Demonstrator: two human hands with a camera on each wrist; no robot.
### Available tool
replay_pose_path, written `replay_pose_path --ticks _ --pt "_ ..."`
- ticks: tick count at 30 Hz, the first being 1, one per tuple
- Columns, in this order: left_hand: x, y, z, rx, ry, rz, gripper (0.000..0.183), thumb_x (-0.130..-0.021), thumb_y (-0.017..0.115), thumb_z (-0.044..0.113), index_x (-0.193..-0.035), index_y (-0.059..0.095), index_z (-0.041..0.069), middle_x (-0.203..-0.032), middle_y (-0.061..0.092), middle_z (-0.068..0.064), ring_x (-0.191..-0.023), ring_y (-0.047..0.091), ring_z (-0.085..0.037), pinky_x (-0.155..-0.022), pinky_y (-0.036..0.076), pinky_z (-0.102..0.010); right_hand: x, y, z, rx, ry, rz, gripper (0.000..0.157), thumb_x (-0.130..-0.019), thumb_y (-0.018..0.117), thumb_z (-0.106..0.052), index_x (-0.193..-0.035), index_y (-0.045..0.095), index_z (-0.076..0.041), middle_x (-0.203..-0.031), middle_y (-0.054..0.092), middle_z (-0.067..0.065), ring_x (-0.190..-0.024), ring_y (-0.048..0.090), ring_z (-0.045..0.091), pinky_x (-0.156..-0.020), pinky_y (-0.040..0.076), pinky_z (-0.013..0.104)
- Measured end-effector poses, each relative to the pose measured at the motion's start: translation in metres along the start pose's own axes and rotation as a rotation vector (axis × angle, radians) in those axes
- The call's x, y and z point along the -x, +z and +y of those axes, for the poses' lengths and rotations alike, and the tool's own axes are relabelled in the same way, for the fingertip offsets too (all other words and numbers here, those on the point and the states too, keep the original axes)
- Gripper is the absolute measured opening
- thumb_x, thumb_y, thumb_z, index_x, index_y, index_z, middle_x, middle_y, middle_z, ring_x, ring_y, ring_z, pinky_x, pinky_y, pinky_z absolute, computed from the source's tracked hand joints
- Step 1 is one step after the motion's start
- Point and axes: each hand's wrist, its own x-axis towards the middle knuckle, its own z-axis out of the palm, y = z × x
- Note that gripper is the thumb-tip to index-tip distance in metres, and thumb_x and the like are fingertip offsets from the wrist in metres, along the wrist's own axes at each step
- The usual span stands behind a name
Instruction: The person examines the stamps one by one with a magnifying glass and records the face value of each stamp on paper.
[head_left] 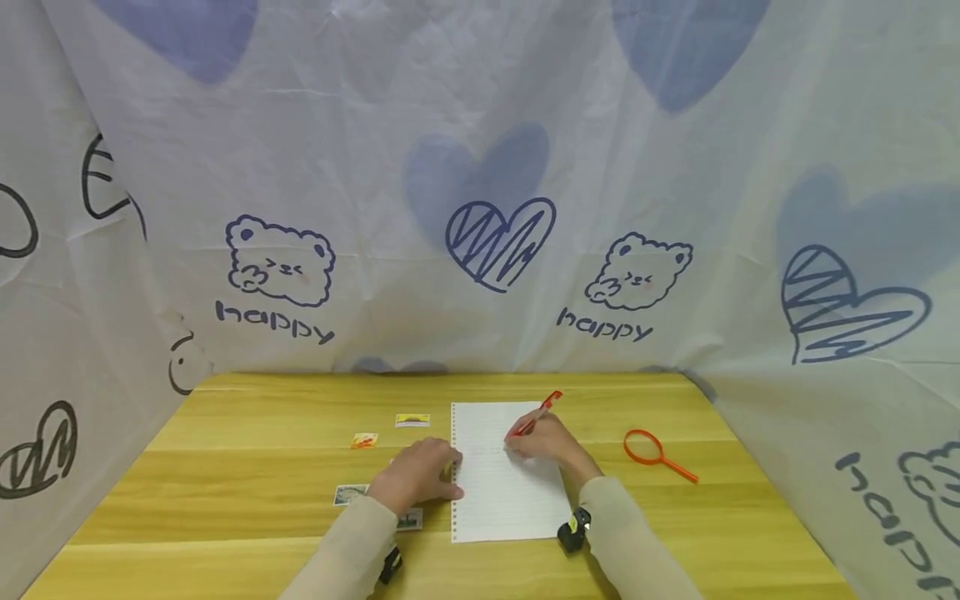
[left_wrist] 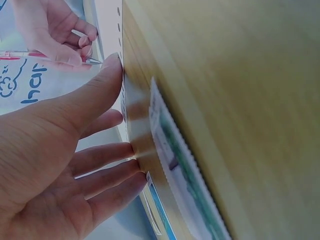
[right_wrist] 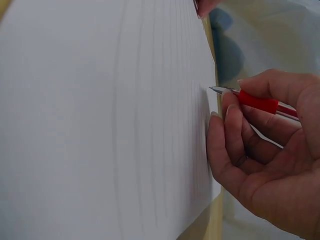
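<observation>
A sheet of lined paper (head_left: 510, 508) with punched holes down its left edge lies on the wooden table. My right hand (head_left: 543, 439) pinches a red pen (head_left: 551, 400) between thumb and fingers, its tip at the upper middle of the sheet by some faint marks. In the right wrist view the pen's metal tip (right_wrist: 217, 90) is right at the paper. My left hand (head_left: 420, 473) rests at the sheet's left edge, thumb and fingers spread and relaxed. Close beside it in the left wrist view lies a stamp (left_wrist: 175, 155) with a perforated edge.
Several stamps lie left of the sheet, among them a yellow one (head_left: 412, 421), an orange one (head_left: 364, 441) and a green-grey one (head_left: 349, 495). An orange magnifying glass (head_left: 678, 471) lies to the right. Behind the table (head_left: 225, 467) hangs a printed curtain (head_left: 375, 167).
</observation>
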Motion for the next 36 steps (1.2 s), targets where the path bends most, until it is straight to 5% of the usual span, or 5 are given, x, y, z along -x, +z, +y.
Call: replay_pose_path --ticks 24,31,36 --pt "0.001 0.002 -0.001 0.011 -0.004 0.000 0.055 -0.083 0.086 0.034 -0.127 0.070 0.005 -0.130 0.071 -0.012 -0.119 0.066 -0.031 -0.105 0.054 -0.049 -0.002 0.001 0.000 0.001 0.045 0.013 0.006 -0.090 0.076 -0.014 -0.091 0.076 -0.007 -0.075 0.070 0.001 -0.067 0.062 0.012 -0.062 0.051 0.022" --pt "0.001 0.000 0.001 0.002 -0.004 -0.009 0.051 -0.082 0.087 0.034 -0.123 0.072 0.006 -0.126 0.073 -0.012 -0.115 0.067 -0.030 -0.103 0.055 -0.048 0.000 -0.005 0.008 -0.019 0.010 -0.023 0.008 -0.092 0.073 -0.011 -0.099 0.076 -0.010 -0.084 0.071 0.004 -0.072 0.063 0.015 -0.068 0.055 0.025" --pt "0.000 0.000 0.001 -0.010 0.004 -0.006 0.048 -0.082 0.087 0.033 -0.120 0.074 0.006 -0.124 0.074 -0.011 -0.112 0.068 -0.029 -0.100 0.056 -0.047 0.004 -0.018 0.007 0.081 -0.081 -0.027 0.009 -0.094 0.070 -0.010 -0.101 0.075 -0.012 -0.090 0.072 0.003 -0.078 0.062 0.014 -0.071 0.051 0.025"
